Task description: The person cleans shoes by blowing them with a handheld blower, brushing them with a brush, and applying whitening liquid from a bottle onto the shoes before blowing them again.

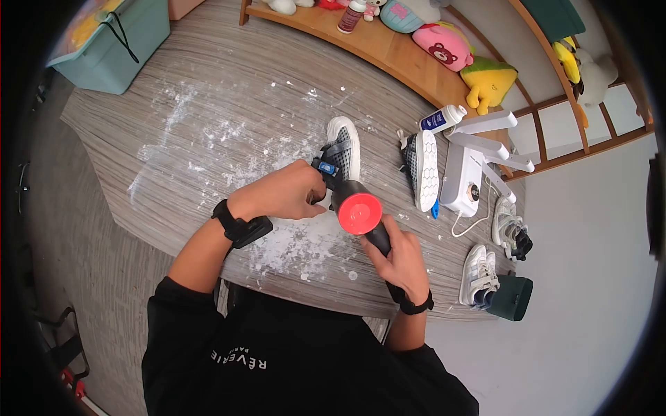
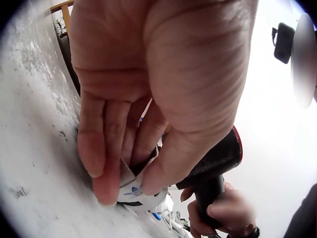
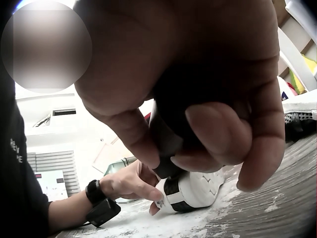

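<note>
Nearest the black shirt [image 1: 305, 353], one hair dryer [image 1: 360, 213], black with a red end, was gripped by its handle in the right hand [image 1: 404, 262], the fingers curled round it. Just beyond, the heel of one sneaker [image 1: 347, 149] was pinched between the thumb and bent fingers of the left hand [image 1: 281, 193]. One black strap was worn on each wrist, two in all. The pinched sneaker was stood on the wood-grain table [image 1: 243, 69], its toe pointed away from the shirt and its heel set near the dryer's front. White residue [image 1: 295, 246] was scattered around it.

To the right, a second sneaker [image 1: 426, 170] was laid on its side, with one blue object [image 1: 435, 209] partly covered at its edge. One white appliance [image 1: 461, 180] was placed beside it, and four white shoes, in two pairs, were set near the table's right edge. Farther off, one white-and-blue bottle [image 1: 437, 120] was seen lying down. One teal bin [image 1: 125, 59] was placed at the far left, and several plush toys [image 1: 444, 46] were lined along one wooden shelf [image 1: 388, 52].
</note>
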`<state>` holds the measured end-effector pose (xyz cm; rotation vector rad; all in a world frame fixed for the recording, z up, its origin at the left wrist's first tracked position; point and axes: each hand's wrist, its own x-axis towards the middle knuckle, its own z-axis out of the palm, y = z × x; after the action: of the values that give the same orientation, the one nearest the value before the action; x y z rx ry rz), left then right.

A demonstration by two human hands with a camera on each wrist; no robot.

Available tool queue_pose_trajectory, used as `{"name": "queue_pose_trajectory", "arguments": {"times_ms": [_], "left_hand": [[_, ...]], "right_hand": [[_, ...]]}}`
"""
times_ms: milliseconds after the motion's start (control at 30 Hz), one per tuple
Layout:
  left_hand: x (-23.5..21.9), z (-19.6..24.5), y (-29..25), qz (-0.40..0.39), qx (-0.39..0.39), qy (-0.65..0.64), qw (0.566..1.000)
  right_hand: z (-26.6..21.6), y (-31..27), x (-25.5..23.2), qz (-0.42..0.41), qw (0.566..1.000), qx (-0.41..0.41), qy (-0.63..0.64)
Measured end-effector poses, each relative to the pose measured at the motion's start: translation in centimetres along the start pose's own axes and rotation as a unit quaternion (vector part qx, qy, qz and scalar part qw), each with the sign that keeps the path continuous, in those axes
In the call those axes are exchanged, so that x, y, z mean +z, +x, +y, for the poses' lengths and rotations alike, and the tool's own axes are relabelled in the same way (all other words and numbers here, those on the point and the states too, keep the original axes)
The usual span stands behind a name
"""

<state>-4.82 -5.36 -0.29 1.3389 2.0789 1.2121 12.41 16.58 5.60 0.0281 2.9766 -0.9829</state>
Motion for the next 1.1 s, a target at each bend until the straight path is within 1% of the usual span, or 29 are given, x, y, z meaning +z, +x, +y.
{"name": "queue_pose_trajectory", "arguments": {"times_ms": [67, 133, 200, 267, 400, 467, 500, 567, 600, 667, 700, 733, 800, 867, 900, 967, 1000, 1067, 1100], "left_hand": [[0.0, -0.2, 0.0, 0.002, -0.004, -0.005, 1.000], [0.2, -0.2, 0.1, 0.019, 0.021, -0.015, 0.999], [0.1, -0.3, 0.1, 0.016, 0.021, -0.013, 1.000], [0.2, -0.3, 0.2, 0.012, 0.024, -0.011, 1.000], [0.2, -0.3, 0.1, 0.016, 0.023, -0.014, 1.000], [0.2, -0.4, 0.2, 0.017, 0.029, -0.012, 0.999], [0.2, -0.5, 0.2, 0.011, 0.022, -0.005, 1.000], [0.2, -0.2, 0.2, 0.005, 0.017, 0.001, 1.000], [0.1, 0.2, 0.2, 0.004, 0.007, -0.013, 1.000], [-0.1, 0.4, 0.2, 0.004, -0.006, -0.027, 1.000], [0.0, 0.3, 0.2, 0.010, 0.011, -0.020, 1.000], [0.0, 0.3, 0.1, 0.016, 0.029, -0.015, 0.999], [0.0, 0.3, 0.2, 0.018, 0.029, -0.012, 0.999], [0.2, 0.0, 0.0, 0.016, 0.031, -0.013, 0.999], [0.3, -0.2, 0.0, 0.007, 0.027, 0.001, 1.000], [0.3, -0.2, 0.1, 0.000, 0.023, 0.016, 1.000], [0.3, -0.1, 0.1, 0.003, 0.023, 0.012, 1.000], [0.1, -0.1, 0.0, 0.005, 0.022, 0.010, 1.000], [0.1, -0.1, 0.0, 0.003, 0.021, 0.014, 1.000]], "right_hand": [[0.4, 0.0, 0.1, -0.016, 1.000, 0.009, -0.019], [0.8, -0.5, -0.2, -0.027, 1.000, 0.008, -0.014], [1.0, -1.3, -0.6, -0.037, 0.999, 0.008, -0.012], [1.0, -1.9, -1.0, -0.072, 0.995, 0.012, -0.067], [0.9, -1.0, -0.6, -0.054, 0.996, 0.008, -0.066], [0.8, 0.1, -0.1, 0.009, 1.000, 0.015, -0.020], [0.5, 0.6, 0.1, 0.009, 1.000, 0.016, -0.020], [-0.4, 1.2, 0.1, 0.036, 0.997, 0.062, -0.027], [-0.4, 1.1, 0.1, 0.037, 0.997, 0.063, -0.029], [-0.3, 1.2, 0.3, 0.041, 0.996, 0.077, 0.019], [-0.2, 0.9, 0.3, 0.038, 0.996, 0.074, 0.020], [0.0, 0.3, 0.0, 0.022, 0.996, 0.079, 0.026], [0.2, -0.7, -0.5, 0.004, 0.996, 0.083, 0.030], [-0.2, -1.6, -0.9, -0.042, 0.994, 0.097, 0.001], [-0.2, -1.6, -0.8, -0.044, 0.994, 0.099, 0.000], [-0.2, -1.6, -0.5, -0.020, 0.997, 0.075, -0.026], [-0.1, -1.3, -0.2, -0.020, 0.997, 0.073, -0.026], [0.0, -0.3, 0.6, 0.014, 0.996, 0.079, -0.040], [0.0, -0.2, 1.2, 0.015, 0.996, 0.078, -0.039]]}}
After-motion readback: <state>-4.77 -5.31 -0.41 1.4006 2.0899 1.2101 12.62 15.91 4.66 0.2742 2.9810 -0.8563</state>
